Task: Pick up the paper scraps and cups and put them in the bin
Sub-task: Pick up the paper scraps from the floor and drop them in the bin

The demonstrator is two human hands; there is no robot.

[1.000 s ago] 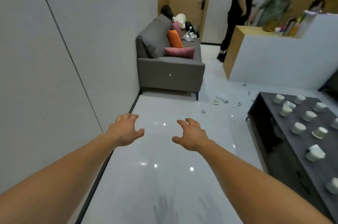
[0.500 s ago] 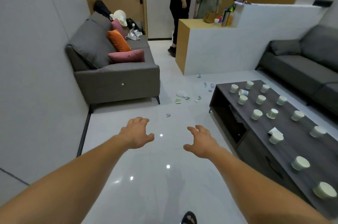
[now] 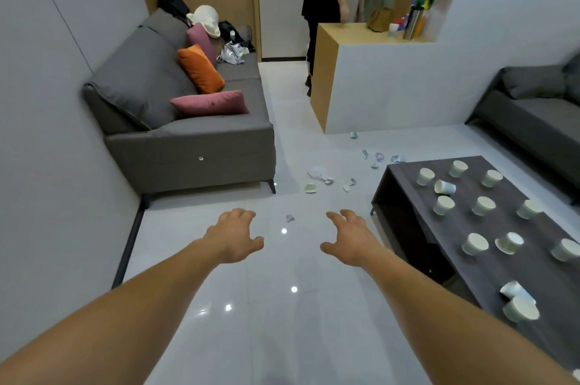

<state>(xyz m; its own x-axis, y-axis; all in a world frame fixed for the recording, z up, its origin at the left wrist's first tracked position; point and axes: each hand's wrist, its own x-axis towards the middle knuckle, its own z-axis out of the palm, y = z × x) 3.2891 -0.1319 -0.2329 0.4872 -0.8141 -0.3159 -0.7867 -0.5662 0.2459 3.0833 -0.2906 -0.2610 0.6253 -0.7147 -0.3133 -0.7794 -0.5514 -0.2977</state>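
Both arms reached out over the glossy white floor (image 3: 282, 328), holding nothing: the left hand (image 3: 233, 238) and the right hand (image 3: 353, 240) hung palm-down, fingers spread and loosely curled. One small paper scrap (image 3: 289, 218) lay on the tiles just beyond and between them. Further scraps (image 3: 326, 180) (a pale green piece (image 3: 310, 188) among them was possibly a crushed cup) were scattered between the grey sofa (image 3: 188, 146) and the dark coffee table (image 3: 508, 221). Many paper cups (image 3: 444, 205) sat across that table, a few tipped over.
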